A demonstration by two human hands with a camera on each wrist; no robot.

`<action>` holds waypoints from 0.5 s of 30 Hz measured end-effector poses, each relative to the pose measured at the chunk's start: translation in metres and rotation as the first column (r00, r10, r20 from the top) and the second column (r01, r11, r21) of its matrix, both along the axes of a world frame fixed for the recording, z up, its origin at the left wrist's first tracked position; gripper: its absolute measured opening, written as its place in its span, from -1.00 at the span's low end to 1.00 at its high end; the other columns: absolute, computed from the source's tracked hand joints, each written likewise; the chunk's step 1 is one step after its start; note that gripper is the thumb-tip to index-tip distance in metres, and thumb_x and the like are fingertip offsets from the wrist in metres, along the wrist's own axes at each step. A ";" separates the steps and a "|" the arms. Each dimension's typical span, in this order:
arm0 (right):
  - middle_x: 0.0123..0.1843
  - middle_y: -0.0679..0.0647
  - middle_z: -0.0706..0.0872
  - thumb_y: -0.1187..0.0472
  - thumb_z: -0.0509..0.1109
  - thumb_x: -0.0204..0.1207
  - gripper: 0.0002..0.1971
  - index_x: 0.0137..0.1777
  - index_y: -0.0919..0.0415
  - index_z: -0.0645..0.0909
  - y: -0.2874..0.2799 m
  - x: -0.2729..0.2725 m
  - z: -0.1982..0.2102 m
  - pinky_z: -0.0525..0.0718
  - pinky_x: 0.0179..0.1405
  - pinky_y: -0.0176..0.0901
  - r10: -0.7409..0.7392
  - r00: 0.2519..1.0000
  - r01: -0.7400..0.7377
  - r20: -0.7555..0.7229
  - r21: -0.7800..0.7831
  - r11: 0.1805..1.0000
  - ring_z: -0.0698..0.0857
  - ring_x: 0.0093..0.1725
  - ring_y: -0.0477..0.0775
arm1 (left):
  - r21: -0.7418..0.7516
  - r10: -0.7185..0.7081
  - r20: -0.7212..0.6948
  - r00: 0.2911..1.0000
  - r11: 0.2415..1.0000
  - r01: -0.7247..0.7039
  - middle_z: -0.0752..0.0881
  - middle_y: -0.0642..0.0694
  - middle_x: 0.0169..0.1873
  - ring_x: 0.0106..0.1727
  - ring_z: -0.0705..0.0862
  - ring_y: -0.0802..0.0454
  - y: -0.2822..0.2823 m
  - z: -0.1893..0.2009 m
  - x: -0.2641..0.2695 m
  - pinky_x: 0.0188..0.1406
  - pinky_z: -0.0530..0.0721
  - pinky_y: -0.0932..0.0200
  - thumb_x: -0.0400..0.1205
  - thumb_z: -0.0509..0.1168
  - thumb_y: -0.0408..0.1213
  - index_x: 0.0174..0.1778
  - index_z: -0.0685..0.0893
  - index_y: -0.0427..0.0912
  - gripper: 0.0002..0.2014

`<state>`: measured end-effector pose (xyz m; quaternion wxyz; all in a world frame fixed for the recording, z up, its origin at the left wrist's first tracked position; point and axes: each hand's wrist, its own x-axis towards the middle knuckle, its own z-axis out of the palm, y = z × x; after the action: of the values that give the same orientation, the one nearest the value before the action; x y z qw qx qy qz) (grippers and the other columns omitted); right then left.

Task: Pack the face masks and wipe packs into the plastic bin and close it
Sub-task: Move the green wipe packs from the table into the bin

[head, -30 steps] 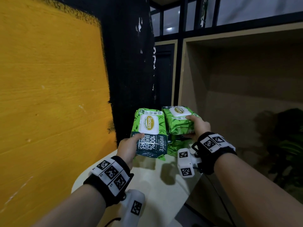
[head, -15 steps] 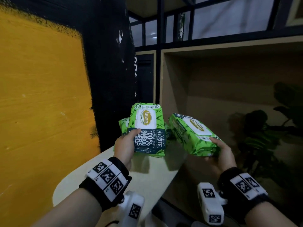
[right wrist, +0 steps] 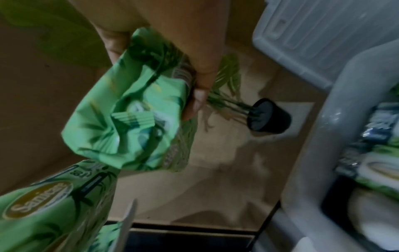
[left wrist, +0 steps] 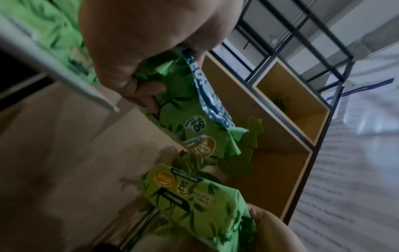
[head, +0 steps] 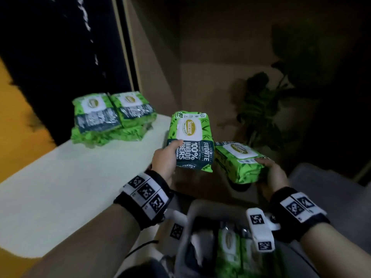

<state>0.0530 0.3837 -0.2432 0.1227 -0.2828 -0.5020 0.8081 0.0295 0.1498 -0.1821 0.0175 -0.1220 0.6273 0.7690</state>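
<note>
The left hand (head: 165, 159) grips one wipe pack (head: 190, 140) by its lower edge, thumb on the label face, beyond the table edge (head: 80, 177). The right hand (head: 270, 173) cups a second wipe pack (head: 237, 162) from its near end, above the plastic bin (head: 185, 233). Only the right wrist view shows a black plant pot (right wrist: 268, 116) and the bin lid (right wrist: 313, 34).

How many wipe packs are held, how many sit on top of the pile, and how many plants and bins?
Held wipe packs: 2, left pack in the left hand, right pack in the right hand
Top pile packs: 2; any beneath unclear
Potted plant: 1
Plastic bin: 1
Total: 6
</note>
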 end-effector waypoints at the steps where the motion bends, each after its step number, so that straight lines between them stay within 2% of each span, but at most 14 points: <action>1: 0.13 0.33 0.74 0.22 0.46 0.21 -0.44 0.27 0.36 0.60 0.010 0.001 -0.017 0.71 0.00 0.16 -0.006 0.999 0.006 0.042 0.003 1.000 0.73 0.10 0.35 | -0.003 -0.012 0.031 0.999 1.000 0.012 0.78 -0.31 0.03 -0.10 0.72 -0.14 0.011 -0.014 0.000 -0.12 0.64 0.11 0.53 0.37 -0.22 0.17 0.69 -0.41 -0.62; 3: 0.02 0.31 0.77 0.17 0.53 0.06 -0.38 0.19 0.34 0.65 0.029 0.009 -0.049 0.75 -0.08 0.19 0.004 0.990 -0.009 0.142 0.032 0.999 0.77 -0.02 0.33 | -0.008 -0.050 0.097 0.994 0.999 0.051 0.78 -0.28 -0.07 -0.19 0.71 -0.11 0.031 -0.045 0.000 -0.19 0.64 0.15 0.54 0.38 -0.24 0.08 0.72 -0.40 -0.69; 5: -0.24 0.26 0.71 0.23 0.47 0.27 -0.71 -0.02 0.35 0.67 0.043 0.021 -0.075 0.73 -0.33 0.00 -0.020 0.973 0.005 0.232 0.066 0.998 0.73 -0.31 0.20 | -0.016 -0.093 0.176 0.980 0.995 0.097 0.76 -0.19 -0.23 -0.30 0.69 -0.06 0.049 -0.075 0.002 -0.31 0.62 0.19 0.54 0.38 -0.26 -0.09 0.74 -0.32 -0.82; 6: -0.34 0.22 0.63 0.28 0.40 0.39 -0.86 -0.10 0.32 0.65 0.050 0.026 -0.090 0.66 -0.46 -0.08 -0.037 0.959 0.014 0.279 0.083 0.996 0.67 -0.44 0.14 | -0.023 -0.099 0.222 0.970 0.994 0.107 0.76 -0.17 -0.27 -0.32 0.69 -0.05 0.057 -0.090 0.003 -0.30 0.64 0.18 0.52 0.40 -0.24 -0.14 0.73 -0.31 -0.83; 7: -0.34 0.24 0.62 0.29 0.38 0.42 -0.89 -0.10 0.31 0.65 0.059 0.029 -0.110 0.65 -0.50 -0.10 -0.049 0.941 0.018 0.333 0.096 0.995 0.66 -0.46 0.14 | -0.034 -0.104 0.270 0.957 0.993 0.117 0.76 -0.18 -0.26 -0.30 0.71 -0.07 0.064 -0.107 0.002 -0.22 0.68 0.13 0.45 0.44 -0.20 -0.13 0.73 -0.34 -0.75; 9: -0.05 0.30 0.73 0.22 0.41 0.37 -0.72 0.07 0.31 0.68 0.074 0.035 -0.149 0.74 -0.27 0.05 -0.055 0.911 0.005 0.409 0.121 0.993 0.73 -0.19 0.25 | -0.040 -0.103 0.338 0.935 0.992 0.124 0.80 -0.26 -0.12 -0.15 0.76 -0.16 0.076 -0.144 -0.002 0.04 0.74 -0.05 0.18 0.52 -0.05 0.03 0.73 -0.44 -0.39; 10: 0.06 0.25 0.72 0.19 0.40 0.38 -0.63 0.17 0.31 0.66 0.084 0.038 -0.172 0.72 -0.13 0.10 -0.046 0.888 -0.024 0.458 0.146 0.989 0.71 -0.07 0.25 | -0.042 -0.105 0.356 0.928 0.991 0.128 0.80 -0.29 -0.05 -0.07 0.77 -0.20 0.081 -0.164 -0.005 0.14 0.72 -0.10 0.08 0.51 -0.01 0.08 0.73 -0.43 -0.28; 11: 0.09 0.19 0.70 0.17 0.39 0.41 -0.58 0.25 0.35 0.60 0.090 0.040 -0.191 0.70 -0.02 0.10 -0.025 0.867 -0.065 0.498 0.162 0.985 0.67 -0.02 0.21 | -0.045 -0.121 0.368 0.922 0.988 0.147 0.80 -0.29 -0.03 -0.03 0.77 -0.22 0.085 -0.178 -0.005 0.17 0.70 -0.13 0.07 0.50 0.00 0.06 0.74 -0.41 -0.29; 13: 0.16 0.25 0.67 0.18 0.36 0.47 -0.56 0.30 0.41 0.55 0.095 0.046 -0.219 0.65 0.20 0.16 -0.004 0.814 -0.120 0.580 0.175 0.977 0.65 0.05 0.23 | -0.054 -0.167 0.379 0.910 0.978 0.202 0.79 -0.27 -0.12 -0.13 0.76 -0.18 0.092 -0.197 -0.003 0.05 0.71 -0.06 0.28 0.48 -0.10 -0.09 0.76 -0.34 -0.59; 15: 0.32 0.37 0.61 0.19 0.34 0.50 -0.66 0.20 0.37 0.61 0.091 0.051 -0.239 0.52 0.38 0.27 -0.019 0.790 -0.112 0.613 0.176 0.978 0.60 0.24 0.36 | -0.072 -0.182 0.378 0.908 0.972 0.225 0.74 -0.27 -0.21 -0.24 0.71 -0.12 0.097 -0.216 -0.005 -0.12 0.66 0.06 0.44 0.43 -0.24 -0.20 0.72 -0.32 -0.81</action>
<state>0.1038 0.4744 -0.4820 -0.0381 -0.5023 -0.6011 0.6204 0.0245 0.2470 -0.3981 0.2083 -0.1990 0.6647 0.6893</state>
